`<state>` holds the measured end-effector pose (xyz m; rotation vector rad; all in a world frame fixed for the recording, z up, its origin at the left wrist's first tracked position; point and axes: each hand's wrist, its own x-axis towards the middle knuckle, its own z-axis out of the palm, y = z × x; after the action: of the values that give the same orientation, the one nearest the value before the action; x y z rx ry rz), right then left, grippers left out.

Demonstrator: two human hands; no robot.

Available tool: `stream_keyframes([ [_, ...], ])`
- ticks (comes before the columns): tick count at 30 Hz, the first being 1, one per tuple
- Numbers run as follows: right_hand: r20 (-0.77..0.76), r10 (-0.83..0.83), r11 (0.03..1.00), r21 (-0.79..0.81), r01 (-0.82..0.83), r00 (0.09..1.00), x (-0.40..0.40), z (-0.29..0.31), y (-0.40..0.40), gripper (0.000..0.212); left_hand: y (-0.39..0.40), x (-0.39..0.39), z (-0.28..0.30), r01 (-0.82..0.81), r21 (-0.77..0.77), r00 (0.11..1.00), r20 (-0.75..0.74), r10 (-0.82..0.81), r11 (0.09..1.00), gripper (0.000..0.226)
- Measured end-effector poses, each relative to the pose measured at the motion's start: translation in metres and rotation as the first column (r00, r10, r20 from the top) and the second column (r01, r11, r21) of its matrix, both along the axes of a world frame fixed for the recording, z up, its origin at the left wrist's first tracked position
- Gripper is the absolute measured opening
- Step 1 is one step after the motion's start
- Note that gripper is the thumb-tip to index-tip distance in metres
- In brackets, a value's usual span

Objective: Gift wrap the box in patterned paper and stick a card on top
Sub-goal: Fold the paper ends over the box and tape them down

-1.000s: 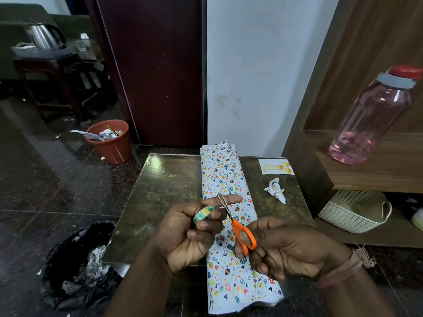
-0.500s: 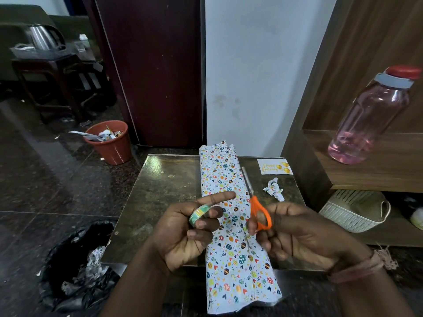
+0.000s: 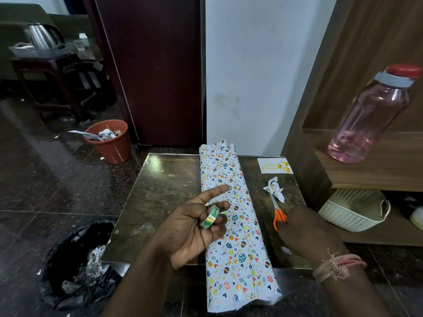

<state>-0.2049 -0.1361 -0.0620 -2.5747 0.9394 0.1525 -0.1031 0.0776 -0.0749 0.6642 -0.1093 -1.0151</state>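
Lower left of frame: black bag (image 3: pixel 75 264) on the floor. Left hand (image 3: pixel 194 232), centre, palm up, forefinger straight, other fingers curled round a tape roll (image 3: pixel 209 216). Wrapped box (image 3: pixel 231 216) runs lengthwise down the table (image 3: pixel 158 197), near end overhanging. Right hand (image 3: pixel 306 232), palm down, on orange-handled scissors (image 3: pixel 278 211); grip hidden, cannot tell. Card (image 3: pixel 274 165) flat at the table's far right corner.
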Motion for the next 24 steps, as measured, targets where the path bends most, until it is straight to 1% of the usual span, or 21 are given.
stream_keyframes([
  [3,0.010,-0.017,0.999,-0.037,0.018,1.000,-0.001,-0.003,0.001,0.034,0.000,0.000,0.000,-0.018,0.012,1.000,0.014,0.017,1.000,0.073],
  [7,0.048,-0.056,0.998,0.002,0.056,0.997,-0.001,0.001,0.007,0.020,-0.001,0.000,0.001,-0.022,0.023,0.999,0.029,0.022,0.999,0.075],
  [10,0.058,-0.068,0.995,-0.066,0.072,0.996,0.000,0.008,0.014,0.021,-0.003,-0.001,0.001,-0.029,0.037,0.999,0.042,0.027,0.999,0.078],
  [11,0.090,-0.066,0.993,-0.094,0.074,0.994,0.001,0.012,0.017,0.020,-0.003,-0.001,0.001,-0.029,0.041,0.998,0.050,0.027,0.999,0.078],
  [12,0.153,-0.036,0.992,-0.114,0.054,0.988,0.002,0.016,0.019,0.023,-0.003,-0.002,0.001,-0.028,0.047,0.998,0.059,0.025,0.998,0.078],
  [13,0.245,0.028,0.995,-0.104,-0.002,0.969,0.004,0.019,0.023,0.026,-0.003,-0.002,0.001,-0.024,0.052,0.997,0.068,0.020,0.998,0.078],
  [14,0.361,0.093,0.996,-0.040,-0.084,0.928,0.006,0.021,0.027,0.025,-0.003,-0.002,0.001,-0.020,0.057,0.997,0.074,0.016,0.998,0.078],
  [15,0.478,0.123,0.980,0.082,-0.184,0.870,0.008,0.024,0.033,0.019,-0.003,-0.002,0.001,-0.017,0.058,0.997,0.076,0.012,0.998,0.078],
  [16,0.555,0.119,0.932,0.222,-0.285,0.823,0.010,0.027,0.040,0.014,-0.004,-0.003,0.001,-0.014,0.055,0.997,0.075,0.010,0.998,0.078],
  [17,0.592,0.103,0.866,0.342,-0.365,0.799,0.011,0.029,0.046,0.011,-0.004,-0.003,0.000,-0.011,0.048,0.997,0.074,0.007,0.999,0.078],
  [18,0.604,0.092,0.802,0.426,-0.418,0.792,0.012,0.030,0.052,0.011,-0.004,-0.003,0.000,-0.009,0.042,0.997,0.074,0.006,0.999,0.077],
  [19,0.600,0.096,0.758,0.473,-0.449,0.794,0.013,0.029,0.056,0.012,-0.004,-0.003,0.000,-0.009,0.042,0.997,0.079,0.006,0.999,0.077],
  [22,0.591,0.118,0.698,0.522,-0.490,0.798,0.014,0.024,0.061,0.015,-0.003,-0.003,0.001,-0.006,0.062,0.994,0.111,-0.001,0.998,0.078],
  [24,0.586,0.100,0.676,0.553,-0.487,0.804,0.015,0.022,0.061,0.015,-0.003,-0.004,0.001,-0.006,0.073,0.993,0.121,-0.002,0.997,0.080],
])
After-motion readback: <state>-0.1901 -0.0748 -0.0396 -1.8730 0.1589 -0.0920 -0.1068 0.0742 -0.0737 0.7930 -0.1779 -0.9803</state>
